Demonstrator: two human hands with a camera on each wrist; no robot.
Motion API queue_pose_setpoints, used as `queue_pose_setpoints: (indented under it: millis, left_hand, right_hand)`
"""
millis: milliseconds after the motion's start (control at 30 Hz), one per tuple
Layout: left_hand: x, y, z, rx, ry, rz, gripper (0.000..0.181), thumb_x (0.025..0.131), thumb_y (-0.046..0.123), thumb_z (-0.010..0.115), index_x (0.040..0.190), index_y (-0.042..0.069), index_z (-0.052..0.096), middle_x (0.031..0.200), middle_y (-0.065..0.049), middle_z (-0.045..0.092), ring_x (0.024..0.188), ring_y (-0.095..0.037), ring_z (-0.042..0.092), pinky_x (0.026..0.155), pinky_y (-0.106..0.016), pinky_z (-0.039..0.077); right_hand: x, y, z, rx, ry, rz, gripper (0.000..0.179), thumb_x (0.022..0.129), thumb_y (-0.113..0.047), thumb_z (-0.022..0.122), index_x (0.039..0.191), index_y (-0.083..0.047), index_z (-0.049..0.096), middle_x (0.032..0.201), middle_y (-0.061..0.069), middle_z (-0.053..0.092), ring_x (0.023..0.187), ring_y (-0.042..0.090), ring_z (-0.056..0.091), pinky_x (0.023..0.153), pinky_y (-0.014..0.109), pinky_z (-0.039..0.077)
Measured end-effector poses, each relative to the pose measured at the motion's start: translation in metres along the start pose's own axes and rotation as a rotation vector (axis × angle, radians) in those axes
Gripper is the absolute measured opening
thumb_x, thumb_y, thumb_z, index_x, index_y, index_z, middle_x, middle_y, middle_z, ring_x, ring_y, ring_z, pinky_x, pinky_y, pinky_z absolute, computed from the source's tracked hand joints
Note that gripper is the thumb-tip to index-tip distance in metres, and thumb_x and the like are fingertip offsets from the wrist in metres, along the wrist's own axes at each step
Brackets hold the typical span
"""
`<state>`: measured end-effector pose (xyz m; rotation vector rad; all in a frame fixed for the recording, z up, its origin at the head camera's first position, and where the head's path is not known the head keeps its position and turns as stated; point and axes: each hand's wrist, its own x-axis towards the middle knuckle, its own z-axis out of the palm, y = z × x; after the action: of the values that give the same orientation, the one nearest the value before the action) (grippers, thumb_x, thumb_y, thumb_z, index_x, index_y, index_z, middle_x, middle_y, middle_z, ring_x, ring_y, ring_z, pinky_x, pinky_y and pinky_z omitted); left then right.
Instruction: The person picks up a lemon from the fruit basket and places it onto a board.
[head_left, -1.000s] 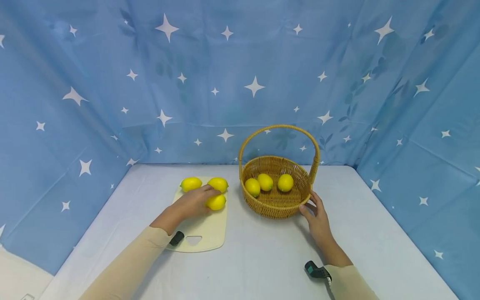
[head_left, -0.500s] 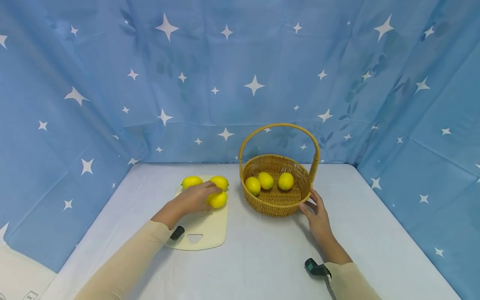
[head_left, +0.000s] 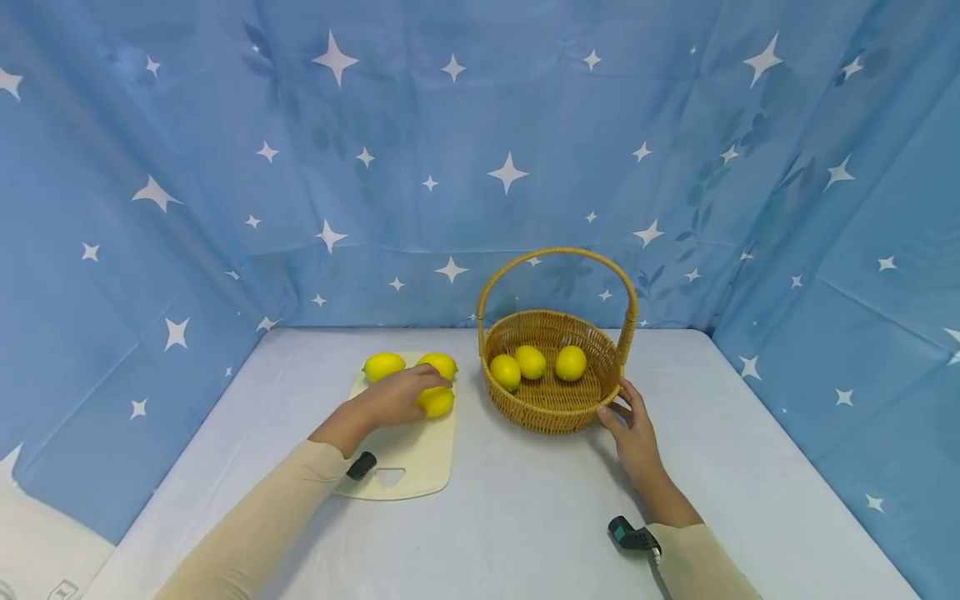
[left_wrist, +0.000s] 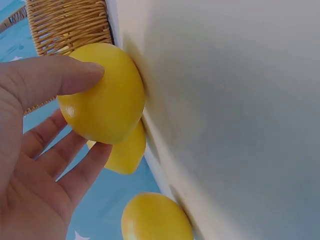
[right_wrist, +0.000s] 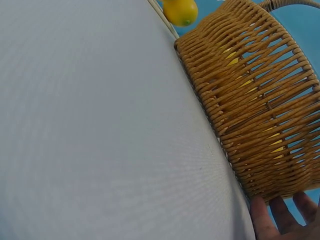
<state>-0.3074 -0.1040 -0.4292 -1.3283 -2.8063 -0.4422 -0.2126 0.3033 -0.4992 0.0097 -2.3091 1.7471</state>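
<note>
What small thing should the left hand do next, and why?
Probably raise the gripped lemon straight up from the cutting board: the left hand has hold of it, the right hand touches the wicker basket, and three lemons lie inside that basket.

From my station I see blue curtains (head_left: 555,125) (printed with white four-pointed stars (head_left: 508,173) and leaf sprigs (head_left: 697,198)) enclosing a white-covered table (head_left: 525,517) on three sides.

Soft, even light fills the head view, with faint shadows on the worktop (head_left: 525,517) beside both sleeves (head_left: 258,521). The left wrist view greys toward three o'clock, while its nearest lemon (left_wrist: 117,97) glints at eight o'clock.
</note>
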Motion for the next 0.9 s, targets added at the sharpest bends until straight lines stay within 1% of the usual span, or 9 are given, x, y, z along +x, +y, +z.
queue_pose_setpoints:
  millis: [133,233,367,500,600,700,800,900]
  left_hand:
    - [-0.001,0.001,0.000,-0.027,0.002,0.017,0.052,0.081,-0.001,0.070,0.130,0.015,0.063,0.128,0.000,0.055,0.116,-0.017,0.052,0.099,-0.036,0.043]
    - [-0.002,0.003,-0.001,-0.034,0.001,0.007,0.053,0.080,-0.001,0.070,0.131,0.014,0.062,0.130,0.000,0.054,0.115,-0.018,0.052,0.098,-0.036,0.044]
    - [-0.002,0.005,-0.002,-0.024,0.001,0.009,0.054,0.081,0.000,0.071,0.132,0.013,0.061,0.132,-0.001,0.053,0.117,-0.019,0.052,0.098,-0.037,0.044]
    - [-0.001,0.007,-0.001,-0.009,-0.003,-0.007,0.055,0.080,0.000,0.071,0.132,0.015,0.061,0.133,0.000,0.054,0.120,-0.018,0.050,0.099,-0.037,0.044]
    - [-0.001,0.008,-0.003,-0.009,0.001,-0.022,0.056,0.079,0.001,0.071,0.132,0.016,0.061,0.134,0.001,0.053,0.122,-0.018,0.049,0.100,-0.037,0.042]
    - [-0.001,0.009,-0.005,-0.010,0.008,-0.018,0.056,0.080,0.005,0.073,0.133,0.016,0.060,0.134,0.000,0.053,0.123,-0.019,0.048,0.100,-0.038,0.043]
    - [0.000,0.009,-0.007,0.000,0.010,-0.008,0.056,0.080,0.011,0.077,0.134,0.016,0.060,0.136,0.000,0.052,0.124,-0.019,0.048,0.100,-0.038,0.043]
    - [0.003,0.011,-0.009,0.009,0.022,0.027,0.054,0.082,0.016,0.077,0.133,0.016,0.060,0.135,0.001,0.053,0.123,-0.018,0.048,0.099,-0.037,0.044]
  right_hand:
    - [0.003,0.004,0.001,-0.018,0.012,-0.019,0.076,0.098,-0.036,0.059,0.157,-0.023,0.014,0.154,0.016,0.023,0.135,0.038,0.034,0.101,0.058,0.035]
    - [0.003,0.004,0.001,-0.016,0.007,-0.020,0.076,0.098,-0.036,0.059,0.157,-0.023,0.013,0.154,0.016,0.023,0.135,0.038,0.034,0.101,0.058,0.035]
    - [0.002,0.005,0.001,-0.010,0.006,-0.013,0.076,0.098,-0.035,0.059,0.157,-0.023,0.013,0.154,0.016,0.023,0.135,0.037,0.034,0.102,0.057,0.035]
    - [0.000,0.003,-0.001,-0.006,0.000,0.002,0.077,0.098,-0.034,0.059,0.157,-0.022,0.012,0.155,0.017,0.021,0.136,0.038,0.033,0.103,0.057,0.034]
    - [-0.003,-0.007,-0.001,-0.004,-0.005,0.006,0.076,0.099,-0.031,0.059,0.157,-0.018,0.012,0.155,0.019,0.021,0.136,0.040,0.032,0.102,0.059,0.034]
    - [-0.010,-0.025,0.000,-0.003,-0.009,0.002,0.074,0.099,-0.027,0.058,0.157,-0.012,0.013,0.154,0.022,0.021,0.135,0.043,0.032,0.102,0.060,0.033]
    - [-0.012,-0.030,0.001,-0.004,-0.009,-0.004,0.073,0.099,-0.026,0.058,0.156,-0.011,0.014,0.153,0.023,0.021,0.135,0.044,0.032,0.102,0.061,0.033]
    - [-0.014,-0.031,0.002,0.005,-0.009,-0.001,0.073,0.099,-0.026,0.058,0.156,-0.013,0.015,0.154,0.022,0.021,0.135,0.044,0.031,0.102,0.061,0.032]
